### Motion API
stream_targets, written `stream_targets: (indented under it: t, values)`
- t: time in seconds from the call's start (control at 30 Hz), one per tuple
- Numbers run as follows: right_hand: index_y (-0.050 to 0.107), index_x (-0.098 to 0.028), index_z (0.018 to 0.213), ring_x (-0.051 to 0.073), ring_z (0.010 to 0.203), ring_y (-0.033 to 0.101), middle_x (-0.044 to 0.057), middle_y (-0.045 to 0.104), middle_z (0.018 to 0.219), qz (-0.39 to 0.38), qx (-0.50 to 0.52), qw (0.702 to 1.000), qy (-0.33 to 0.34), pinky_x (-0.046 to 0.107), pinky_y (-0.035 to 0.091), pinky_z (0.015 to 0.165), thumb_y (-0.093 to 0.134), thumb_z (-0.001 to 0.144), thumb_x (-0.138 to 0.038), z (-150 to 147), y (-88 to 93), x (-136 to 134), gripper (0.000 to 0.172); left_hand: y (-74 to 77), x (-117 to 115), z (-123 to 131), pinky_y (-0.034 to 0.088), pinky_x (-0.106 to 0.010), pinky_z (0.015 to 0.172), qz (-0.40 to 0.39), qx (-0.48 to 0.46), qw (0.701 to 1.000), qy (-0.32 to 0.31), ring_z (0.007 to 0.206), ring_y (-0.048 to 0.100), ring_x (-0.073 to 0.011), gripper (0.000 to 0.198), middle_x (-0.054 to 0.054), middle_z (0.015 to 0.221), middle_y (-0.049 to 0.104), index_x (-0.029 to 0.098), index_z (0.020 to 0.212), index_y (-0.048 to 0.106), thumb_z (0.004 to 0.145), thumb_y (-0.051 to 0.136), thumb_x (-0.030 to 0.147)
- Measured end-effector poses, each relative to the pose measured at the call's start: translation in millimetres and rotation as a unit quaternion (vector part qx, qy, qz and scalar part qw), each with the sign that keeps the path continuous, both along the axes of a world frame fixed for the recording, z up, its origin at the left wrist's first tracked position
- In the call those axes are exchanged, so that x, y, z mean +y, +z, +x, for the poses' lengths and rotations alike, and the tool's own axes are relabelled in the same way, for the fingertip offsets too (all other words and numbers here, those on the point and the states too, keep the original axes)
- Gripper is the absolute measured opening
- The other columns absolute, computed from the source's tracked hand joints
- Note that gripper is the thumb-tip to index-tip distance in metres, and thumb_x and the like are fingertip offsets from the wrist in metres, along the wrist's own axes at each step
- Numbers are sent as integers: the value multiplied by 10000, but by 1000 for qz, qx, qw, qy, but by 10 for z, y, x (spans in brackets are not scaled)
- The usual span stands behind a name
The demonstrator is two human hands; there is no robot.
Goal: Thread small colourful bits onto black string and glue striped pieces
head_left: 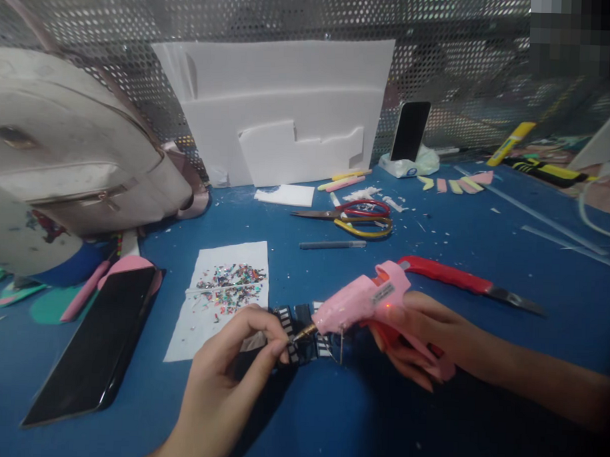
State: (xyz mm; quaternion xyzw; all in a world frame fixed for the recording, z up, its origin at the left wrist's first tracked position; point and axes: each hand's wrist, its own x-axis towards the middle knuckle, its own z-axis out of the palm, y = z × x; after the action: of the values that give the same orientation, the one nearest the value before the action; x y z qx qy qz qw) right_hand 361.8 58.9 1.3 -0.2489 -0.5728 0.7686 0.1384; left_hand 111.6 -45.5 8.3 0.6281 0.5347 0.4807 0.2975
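My right hand [421, 339] is wrapped round the handle of a pink hot glue gun [357, 297] with a red trigger; a small orange light glows on its side. The gun's metal nozzle points left and down, at the fingertips of my left hand [240, 373]. Thumb and forefinger of that hand pinch the left end of a small dark piece with white bars [309, 332]. The nozzle tip meets or nearly meets this piece; I cannot tell which. Part of the piece is hidden behind the gun and my fingers.
Paper with colourful flakes [233, 286] lies behind my left hand, a large black phone [95, 341] at left. Scissors [355, 217], a grey pen [332, 245] and a red-handled cutter [448, 275] lie beyond. White foam boards [280, 74], a propped phone [411, 132] and a backpack [78, 134] stand behind.
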Motion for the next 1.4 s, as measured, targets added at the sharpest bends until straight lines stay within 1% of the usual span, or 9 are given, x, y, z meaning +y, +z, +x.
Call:
stream_targets:
  t: [0.13,0.47,0.87,1.1,1.23,1.4]
  values:
    - [590,-136,800,72,371,446,-71,388,450,0,-10,1000,2,157,387,389,451,946,-516,15,-4,13,430,-6,6,3,452,-209,629,-3,-2,1000,-2,667,564,-112,159,30,714,585,221,821,590,916,515,116]
    - [599,-133,833,74,385,446,-65,393,455,10,15,1000,8,158,384,400,393,977,-485,48,-26,22,433,-14,1,6,447,-206,612,-5,1,1000,2,650,557,-106,169,33,700,574,221,806,582,919,499,126]
    - [610,-138,828,67,378,427,-75,370,454,-7,30,999,10,144,401,394,435,959,-495,17,13,6,418,-35,-7,-9,442,-185,643,-14,-5,1000,-2,685,558,-95,163,40,725,576,225,826,582,927,502,125]
    - [621,-142,844,63,379,431,-75,378,457,-1,27,1000,17,144,415,398,440,962,-480,40,-25,15,401,-30,8,-3,444,-178,646,-10,-11,1000,-1,678,556,-93,160,47,713,574,227,822,584,922,510,126]
    - [617,-143,852,64,391,456,-71,387,467,5,16,1000,14,140,413,404,431,965,-490,42,-19,23,409,-31,8,-1,446,-170,642,-9,-9,1000,0,673,557,-90,162,51,710,579,231,821,587,916,518,119]
    - [617,-143,859,57,386,447,-71,390,467,11,14,1000,16,137,406,407,420,970,-489,41,-24,28,413,-28,6,-1,451,-169,645,-4,-7,1000,-4,678,564,-87,172,52,717,581,236,827,590,919,507,117]
